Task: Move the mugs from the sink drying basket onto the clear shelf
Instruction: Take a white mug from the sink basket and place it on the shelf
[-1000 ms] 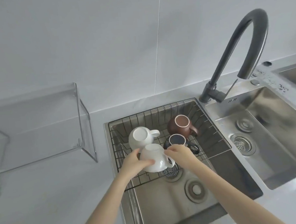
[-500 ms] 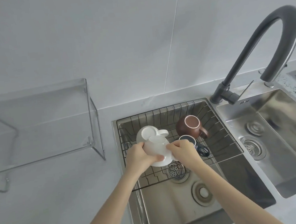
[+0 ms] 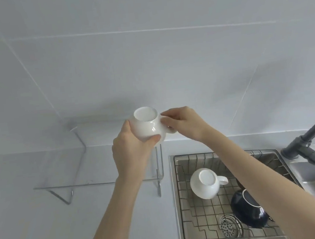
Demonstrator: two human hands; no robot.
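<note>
Both hands (image 3: 131, 151) (image 3: 184, 124) grip white mug (image 3: 148, 128) above clear shelf (image 3: 98, 160).

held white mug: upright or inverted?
Inverted. The white mug shows its flat base ring facing up; the left hand grips its body and the right hand its handle, above the clear shelf.

Single head-worn wide-angle view, looking forward and down from above the desk (image 3: 28, 230), facing the tiled wall (image 3: 146, 62). Close range: both forearms enter from the bottom edge. Clear shelf (image 3: 76, 166) sits left of centre, sink drying basket (image 3: 193, 228) lower right, faucet (image 3: 310, 142) cut by the right edge. No second view.
</note>
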